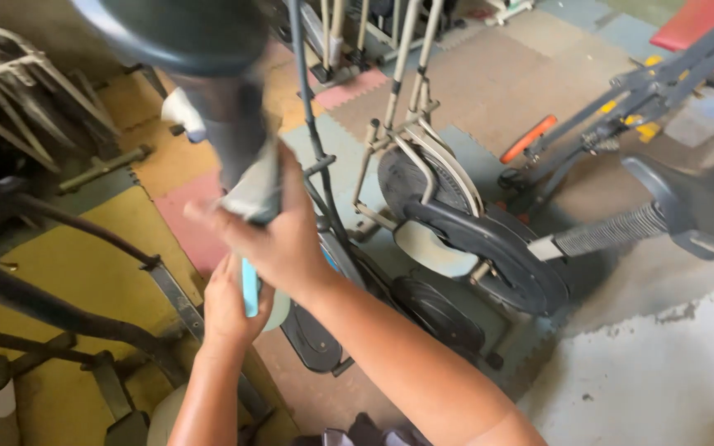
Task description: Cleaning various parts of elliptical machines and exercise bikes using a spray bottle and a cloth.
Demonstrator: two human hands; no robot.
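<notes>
A dark round-topped post (225, 107) of an exercise machine rises close to the camera. My right hand (278, 231) presses a pale cloth (254, 194) around the post's lower part. Just below, my left hand (229, 306) is closed on a light blue object (249, 289), whose kind I cannot tell; only a narrow strip of it shows.
An elliptical trainer with a dark flywheel (456, 223) stands to the right. A black seat (687, 206) on a spring is at the far right. Dark curved bars (43, 306) cross the left. Coloured foam mats (497, 74) cover the floor, with bare concrete (663, 372) at the lower right.
</notes>
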